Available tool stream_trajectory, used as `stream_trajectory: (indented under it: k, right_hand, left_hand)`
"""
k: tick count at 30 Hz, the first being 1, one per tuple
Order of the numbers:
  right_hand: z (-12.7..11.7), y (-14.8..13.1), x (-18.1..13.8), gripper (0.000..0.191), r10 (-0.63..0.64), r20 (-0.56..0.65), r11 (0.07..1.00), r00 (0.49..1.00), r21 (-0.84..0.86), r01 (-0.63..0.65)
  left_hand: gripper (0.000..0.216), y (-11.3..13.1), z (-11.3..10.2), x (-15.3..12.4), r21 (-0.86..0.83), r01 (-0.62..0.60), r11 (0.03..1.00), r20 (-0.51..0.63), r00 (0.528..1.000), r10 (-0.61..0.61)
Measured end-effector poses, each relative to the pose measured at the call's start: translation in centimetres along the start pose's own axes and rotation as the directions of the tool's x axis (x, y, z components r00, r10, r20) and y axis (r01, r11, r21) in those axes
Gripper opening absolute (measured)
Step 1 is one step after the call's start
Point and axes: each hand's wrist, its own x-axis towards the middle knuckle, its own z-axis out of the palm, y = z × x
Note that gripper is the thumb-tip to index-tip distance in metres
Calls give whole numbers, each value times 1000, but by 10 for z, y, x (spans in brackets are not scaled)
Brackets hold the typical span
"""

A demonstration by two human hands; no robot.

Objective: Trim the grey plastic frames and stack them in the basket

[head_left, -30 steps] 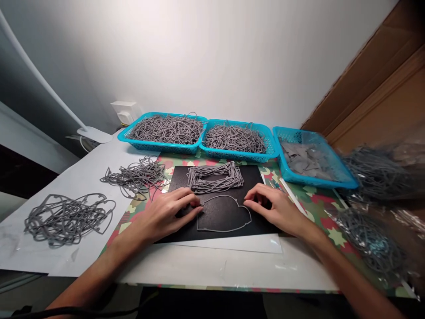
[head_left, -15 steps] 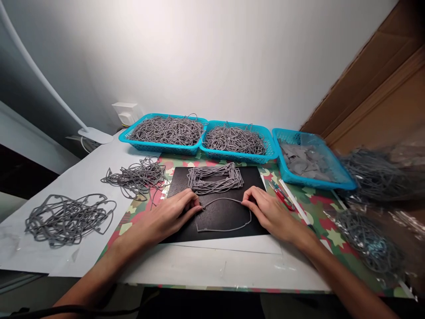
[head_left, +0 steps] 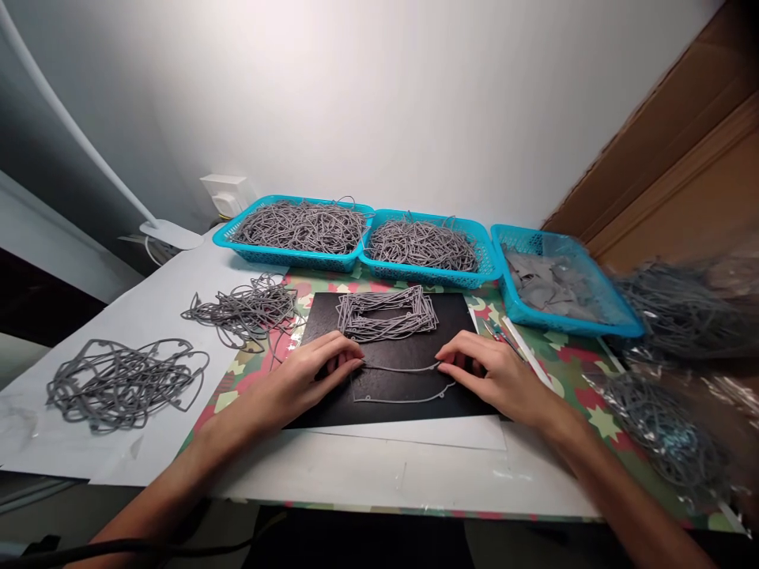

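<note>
A thin grey rubber gasket loop [head_left: 398, 385] lies stretched flat on the black mat [head_left: 385, 411]. My left hand [head_left: 302, 375] pinches its left end and my right hand [head_left: 492, 371] pinches its right end, both with fingers pressed together. Just behind them on the mat sits a neat stack of rectangular grey gaskets [head_left: 387, 314].
Three blue baskets stand along the wall: two [head_left: 296, 229] [head_left: 424, 241] full of grey gaskets, one [head_left: 557, 280] with flat grey pieces. Loose gasket heaps [head_left: 243, 310] [head_left: 122, 381] lie at left on white paper. Bagged gaskets [head_left: 670, 427] sit at right. A white lamp base [head_left: 171, 234] is at back left.
The loop went from a rounded, heart-like outline to a long narrow rectangle, pulled straight between my hands. Both hands stayed at its ends.
</note>
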Motion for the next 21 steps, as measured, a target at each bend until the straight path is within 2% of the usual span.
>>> stream_trajectory:
  k: [5,9,14,18,21]
  right_hand:
    - [-1,-5,1,10,56,-40,998,998,42,-54]
    - [1,-9,3,16,143,-80,981,986,145,-131]
    - [3,-10,8,19,191,-143,947,971,288,-144]
    - [4,-7,12,22,215,-171,931,961,335,-148]
    - [5,-6,12,22,230,-183,930,956,330,-161]
  left_hand:
    - [14,0,0,0,-29,-20,999,5,1000,20]
    - [14,0,0,1,-74,0,997,1,1000,0]
    - [14,3,0,-1,-166,79,983,6,997,-79]
    - [18,5,1,-1,-281,154,947,16,988,-156]
    - [18,4,1,1,-222,136,965,-26,989,-146]
